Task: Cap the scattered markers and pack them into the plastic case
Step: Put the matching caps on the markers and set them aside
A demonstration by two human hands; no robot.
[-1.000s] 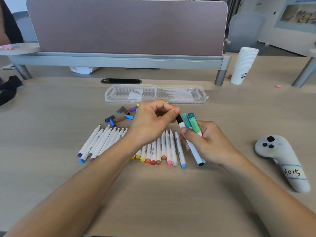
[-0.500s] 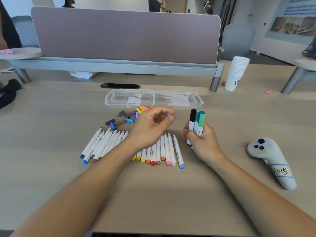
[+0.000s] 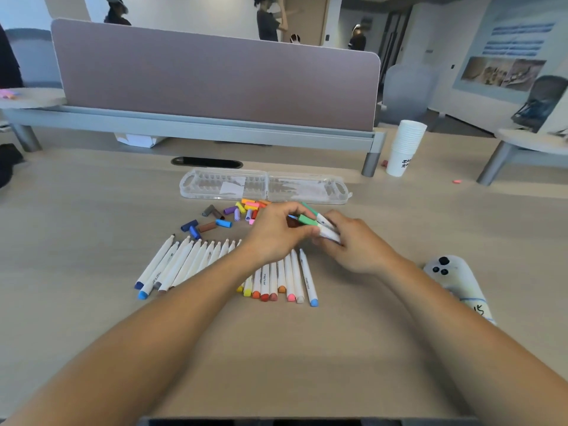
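Note:
My right hand (image 3: 356,247) grips a small bundle of capped markers (image 3: 329,230); two green caps (image 3: 307,218) point left and away. My left hand (image 3: 273,233) is curled against the capped ends, thumb on the white barrels, and pinches a small blue cap (image 3: 291,216). Below the hands lies a row of several uncapped white markers (image 3: 187,262) with coloured ends (image 3: 292,298), partly hidden by my left forearm. Loose caps (image 3: 233,212) are scattered behind the row. The clear plastic case (image 3: 310,189) lies open just beyond them.
A white controller (image 3: 455,279) lies at the right. A stack of paper cups (image 3: 405,146) stands at the back right beside the grey divider's leg (image 3: 370,161). A black cable slot (image 3: 206,162) sits behind the case. People stand beyond the divider panel (image 3: 215,75).
My left hand left the black cap, came up with a small blue cap, then closed in on the bundle. My right hand tipped the markers from upright to pointing left.

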